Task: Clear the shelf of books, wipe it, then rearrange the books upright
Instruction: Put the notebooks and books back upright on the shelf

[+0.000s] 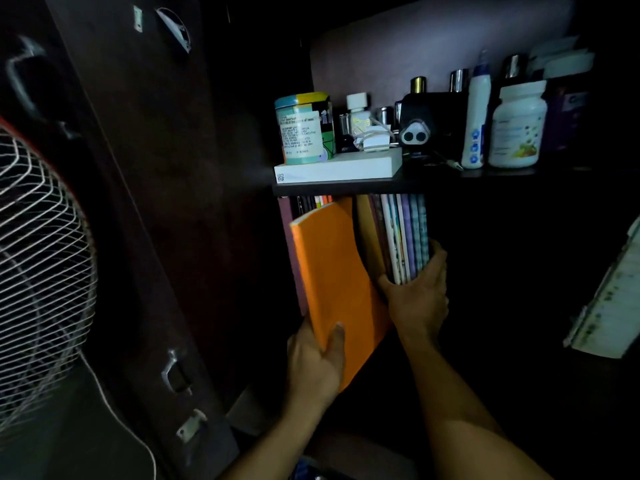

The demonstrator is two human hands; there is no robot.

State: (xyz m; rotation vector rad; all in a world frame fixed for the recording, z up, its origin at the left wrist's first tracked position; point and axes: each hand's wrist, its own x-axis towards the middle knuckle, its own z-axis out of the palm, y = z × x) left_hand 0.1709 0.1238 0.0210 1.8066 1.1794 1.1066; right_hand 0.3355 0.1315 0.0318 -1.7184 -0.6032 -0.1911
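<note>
Under the upper shelf board [346, 188], in the dim book compartment: item one, orange book [332, 271], held in my left hand [315, 362], thumb on the near cover and fingers curled round behind its lower edge. Its long axis runs roughly vertical but tilted, the top leaning far and left toward the board, the bottom corner coming near and right. Its cover bows a little.

Item two, standing books [405, 237], a pack of thin spines, upright with long axes vertical, tops just beneath the board. My right hand [419, 292] grips the pack at its lower end, thumb on the left side, fingers wrapped round the right.

Item three, further spines [311, 202] at the far left of the compartment, behind the orange book, mostly hidden.

Progress, as I judge it: either books are coming out or going back upright; I cannot tell which. No cloth is visible, and wiping cannot be confirmed. The orange book is not yet seated upright.

Other stock, upper shelf: printed tin [303, 128] on a white box [339, 169], white pill bottle [517, 128], white squeeze bottle [478, 116]. Fan grille [38, 258] at left.
</note>
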